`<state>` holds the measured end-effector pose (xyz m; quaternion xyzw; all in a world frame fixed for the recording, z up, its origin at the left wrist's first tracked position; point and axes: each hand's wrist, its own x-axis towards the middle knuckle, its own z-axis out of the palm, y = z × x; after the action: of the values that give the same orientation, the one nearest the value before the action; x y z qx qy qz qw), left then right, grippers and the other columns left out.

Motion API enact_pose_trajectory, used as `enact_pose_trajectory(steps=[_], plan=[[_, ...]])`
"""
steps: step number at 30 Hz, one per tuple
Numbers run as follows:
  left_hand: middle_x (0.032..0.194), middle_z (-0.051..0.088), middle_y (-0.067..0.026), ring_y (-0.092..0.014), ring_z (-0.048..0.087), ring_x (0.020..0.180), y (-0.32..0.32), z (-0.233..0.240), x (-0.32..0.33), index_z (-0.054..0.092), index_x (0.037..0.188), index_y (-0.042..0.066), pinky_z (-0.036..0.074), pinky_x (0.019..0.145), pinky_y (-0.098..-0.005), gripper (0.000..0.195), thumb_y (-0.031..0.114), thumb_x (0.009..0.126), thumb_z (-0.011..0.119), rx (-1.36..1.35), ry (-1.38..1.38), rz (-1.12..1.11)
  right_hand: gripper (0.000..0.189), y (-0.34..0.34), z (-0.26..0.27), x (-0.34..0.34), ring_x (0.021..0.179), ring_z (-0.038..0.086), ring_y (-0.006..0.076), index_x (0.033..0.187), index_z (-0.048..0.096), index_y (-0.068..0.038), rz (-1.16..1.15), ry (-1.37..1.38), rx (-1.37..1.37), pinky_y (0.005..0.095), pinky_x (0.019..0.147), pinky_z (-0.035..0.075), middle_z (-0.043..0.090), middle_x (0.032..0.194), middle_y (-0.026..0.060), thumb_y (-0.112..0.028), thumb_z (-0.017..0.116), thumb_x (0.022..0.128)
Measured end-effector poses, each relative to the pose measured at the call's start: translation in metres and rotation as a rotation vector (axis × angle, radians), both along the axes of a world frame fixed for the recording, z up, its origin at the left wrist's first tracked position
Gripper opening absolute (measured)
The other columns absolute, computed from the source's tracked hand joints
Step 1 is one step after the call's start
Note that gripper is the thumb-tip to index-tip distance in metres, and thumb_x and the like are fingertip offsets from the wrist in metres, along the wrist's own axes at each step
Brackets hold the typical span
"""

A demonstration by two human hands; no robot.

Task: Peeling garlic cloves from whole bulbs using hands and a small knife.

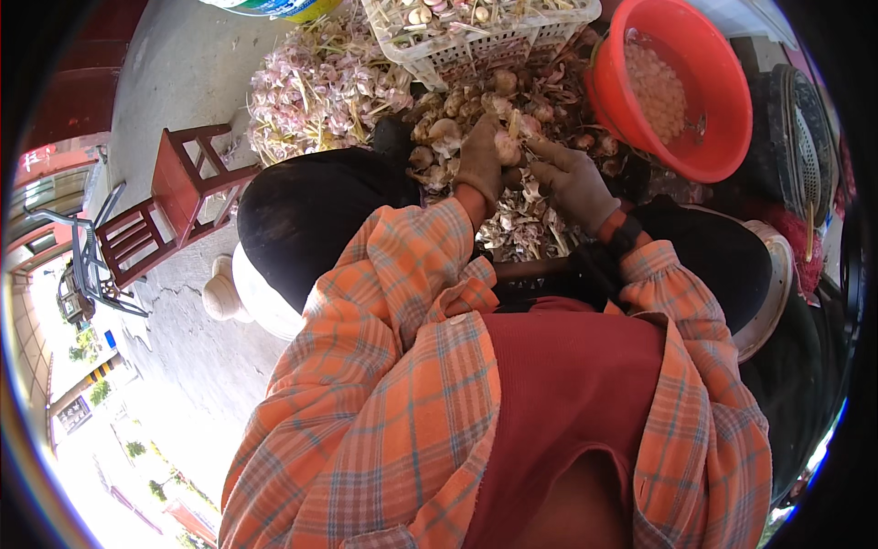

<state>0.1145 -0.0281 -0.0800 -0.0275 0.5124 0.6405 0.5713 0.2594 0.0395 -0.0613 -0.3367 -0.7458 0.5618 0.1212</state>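
Observation:
My left hand, in a soiled work glove, is closed around a garlic bulb with a short stalk. Just to the right, my right hand, gloved too, reaches its fingers toward that bulb; whether it grips anything small is hard to tell. Beyond both hands lies a heap of whole garlic bulbs with brown, dirty skins. Peeled-off skins and stalks lie below the hands, between my knees.
A white plastic crate of garlic and stalks stands at the top. Left of it is a pile of pinkish garlic skins. A red basin with pale cloves in water is at the upper right. A red wooden chair stands left.

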Motion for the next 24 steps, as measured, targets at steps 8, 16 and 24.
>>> enact_pose_trajectory(steps=[8,16,24], plan=[[0.064,0.054,-0.005,-0.017,0.052,0.05,-0.008,-0.004,0.01,0.051,0.093,0.01,0.038,0.038,-0.0293,0.032,0.04,0.088,0.042,-0.109,-0.14,-0.077,0.027,0.044,0.023,-0.004,0.057,0.05,0.0057,0.109,0.058,-0.002,-0.22,-0.022,-0.635,0.0204,0.045,0.037,0.059,0.077,0.0043,-0.012,0.057,0.084],[0.06,0.046,-0.0015,-0.015,0.043,0.045,0.003,-0.012,0.008,0.05,0.088,0.009,0.036,0.037,-0.0296,0.028,0.036,0.088,0.044,0.149,-0.325,-0.172,0.013,0.018,0.005,-0.017,0.062,0.055,0.0089,0.086,0.061,-0.001,-0.081,-0.016,-0.351,0.0242,0.054,0.044,0.06,0.07,0.0018,-0.009,0.064,0.076],[0.065,0.052,-0.0006,-0.013,0.044,0.046,0.0,0.009,0.015,0.051,0.085,0.013,0.031,0.037,-0.0257,0.025,0.034,0.091,0.039,-0.078,-0.083,-0.198,0.032,0.006,0.018,-0.022,0.061,0.06,0.0139,0.098,0.061,0.001,-0.143,0.1,-0.016,0.0267,0.058,0.048,0.062,0.069,0.0087,-0.016,0.068,0.072]])
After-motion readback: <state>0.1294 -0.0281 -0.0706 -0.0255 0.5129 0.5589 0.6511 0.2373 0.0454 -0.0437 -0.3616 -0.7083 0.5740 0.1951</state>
